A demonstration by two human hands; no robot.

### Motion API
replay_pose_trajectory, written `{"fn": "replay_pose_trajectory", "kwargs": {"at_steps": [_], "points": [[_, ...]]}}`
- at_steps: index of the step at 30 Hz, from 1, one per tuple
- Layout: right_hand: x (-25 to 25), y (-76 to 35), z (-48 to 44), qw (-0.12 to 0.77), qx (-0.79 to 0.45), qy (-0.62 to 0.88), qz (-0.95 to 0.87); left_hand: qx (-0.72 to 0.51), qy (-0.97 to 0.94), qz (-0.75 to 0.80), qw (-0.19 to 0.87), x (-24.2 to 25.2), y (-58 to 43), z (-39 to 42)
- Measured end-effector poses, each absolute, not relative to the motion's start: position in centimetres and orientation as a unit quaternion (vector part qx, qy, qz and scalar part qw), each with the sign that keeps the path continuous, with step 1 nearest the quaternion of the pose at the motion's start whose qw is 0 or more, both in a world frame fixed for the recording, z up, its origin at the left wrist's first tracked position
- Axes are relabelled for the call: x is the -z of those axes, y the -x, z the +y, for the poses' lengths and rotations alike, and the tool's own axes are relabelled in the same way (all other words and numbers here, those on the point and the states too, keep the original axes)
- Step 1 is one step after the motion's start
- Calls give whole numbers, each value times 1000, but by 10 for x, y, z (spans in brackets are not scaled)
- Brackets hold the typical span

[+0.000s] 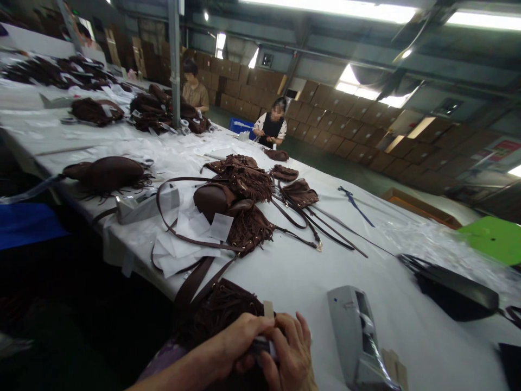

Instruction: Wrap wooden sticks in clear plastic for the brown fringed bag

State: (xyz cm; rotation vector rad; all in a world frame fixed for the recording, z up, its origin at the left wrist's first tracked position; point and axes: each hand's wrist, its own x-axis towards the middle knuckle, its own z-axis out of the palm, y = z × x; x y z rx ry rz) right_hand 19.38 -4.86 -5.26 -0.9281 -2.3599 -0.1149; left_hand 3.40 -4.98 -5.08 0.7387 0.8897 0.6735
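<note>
A dark brown fringed handbag lies at the table's near edge, partly over my lap, its wide strap running up to the left. My left hand is closed on the bag's right end, thumb pointing right. Against it, my right hand curls its fingers round the same end. Between them shows a small dark piece with a pale shine, which I cannot make out. A small beige tag sticks up beside my left thumb. The bag's lower part is hidden behind my hands and forearm.
A grey tape dispenser stands right of my hands, another at left. Brown fringed bags and white paper sheets lie ahead. A black bag rests at right. Across the table a person works; another stands behind a pole.
</note>
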Motion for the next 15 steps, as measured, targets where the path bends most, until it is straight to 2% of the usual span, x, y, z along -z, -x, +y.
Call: {"fn": "replay_pose_trajectory", "kwargs": {"at_steps": [6, 9, 12, 15], "points": [[50, -198, -48, 260, 83, 340, -900, -299, -397, 374, 783, 39, -26, -48], [56, -199, -50, 241, 56, 360, -899, -291, -400, 377, 783, 44, -26, -45], [62, -205, -50, 248, -71, 385, -886, -285, -430, 381, 768, 50, -27, -43], [63, -213, -42, 327, -272, 417, -803, -313, -462, 395, 730, 51, -29, -42]]}}
